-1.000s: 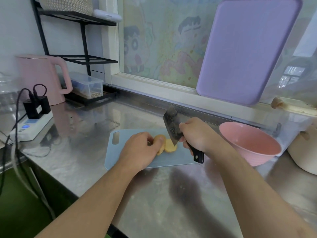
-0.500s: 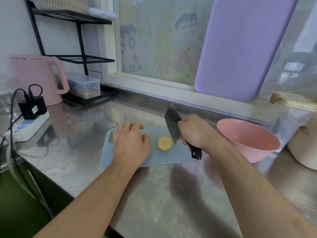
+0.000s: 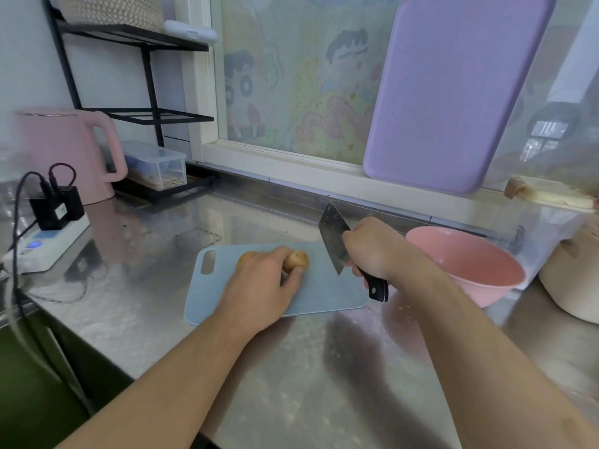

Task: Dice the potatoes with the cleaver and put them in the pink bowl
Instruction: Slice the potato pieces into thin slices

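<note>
On the pale blue cutting board (image 3: pixel 327 294) my left hand (image 3: pixel 264 286) grips a potato half (image 3: pixel 296 260) between thumb and fingers. Another potato piece (image 3: pixel 244 257) peeks out behind the knuckles on the left. My right hand (image 3: pixel 372 247) holds the black handle of the cleaver (image 3: pixel 334 243), its blade raised and tilted just right of the potato, apart from it. The pink bowl (image 3: pixel 466 264) stands on the steel counter directly right of the board, and I see nothing inside it.
A pink kettle (image 3: pixel 64 153), a power strip with plugs (image 3: pixel 48 234) and a clear lidded box (image 3: pixel 155 166) under a black rack stand at the left. A purple board (image 3: pixel 453 92) leans on the window. A cream pot (image 3: pixel 573 280) sits far right.
My left hand moved from lying flat on the board's left part to the right and took hold of the potato half. The cleaver stayed raised at the right.
</note>
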`<control>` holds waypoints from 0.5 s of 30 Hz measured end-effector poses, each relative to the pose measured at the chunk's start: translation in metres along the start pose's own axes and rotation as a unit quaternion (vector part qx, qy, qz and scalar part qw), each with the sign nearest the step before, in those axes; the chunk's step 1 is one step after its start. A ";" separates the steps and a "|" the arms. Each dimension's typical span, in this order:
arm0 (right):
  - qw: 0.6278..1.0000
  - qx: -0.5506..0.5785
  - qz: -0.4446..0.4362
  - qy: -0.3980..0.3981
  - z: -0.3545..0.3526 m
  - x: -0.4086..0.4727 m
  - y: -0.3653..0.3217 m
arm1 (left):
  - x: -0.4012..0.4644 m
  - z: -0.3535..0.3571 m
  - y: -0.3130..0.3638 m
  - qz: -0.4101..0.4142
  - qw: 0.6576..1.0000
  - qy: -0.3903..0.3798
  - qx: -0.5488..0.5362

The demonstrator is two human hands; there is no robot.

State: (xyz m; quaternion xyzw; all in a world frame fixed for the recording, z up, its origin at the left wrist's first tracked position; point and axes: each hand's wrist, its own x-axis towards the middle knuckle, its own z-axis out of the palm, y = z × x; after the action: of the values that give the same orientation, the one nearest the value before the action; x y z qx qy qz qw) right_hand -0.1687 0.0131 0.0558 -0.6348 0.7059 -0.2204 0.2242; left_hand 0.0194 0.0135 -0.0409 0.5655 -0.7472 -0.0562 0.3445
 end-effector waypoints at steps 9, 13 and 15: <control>0.999 0.041 0.009 -0.029 0.004 -0.005 0.001 | 0.000 -0.006 0.003 -0.106 0.994 0.021 -0.036; 0.998 0.042 0.013 -0.034 0.004 -0.005 0.002 | 0.000 -0.007 0.004 -0.091 0.996 -0.006 -0.007; 0.998 0.039 0.015 -0.037 0.003 -0.005 0.002 | 0.000 -0.007 0.003 -0.079 0.997 -0.017 -0.005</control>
State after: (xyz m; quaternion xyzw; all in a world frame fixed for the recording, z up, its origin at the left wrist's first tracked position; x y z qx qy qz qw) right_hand -0.1682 0.0185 0.0521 -0.6226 0.6975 -0.2206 0.2779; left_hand 0.0210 0.0171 -0.0345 0.6197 -0.7061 -0.0965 0.3287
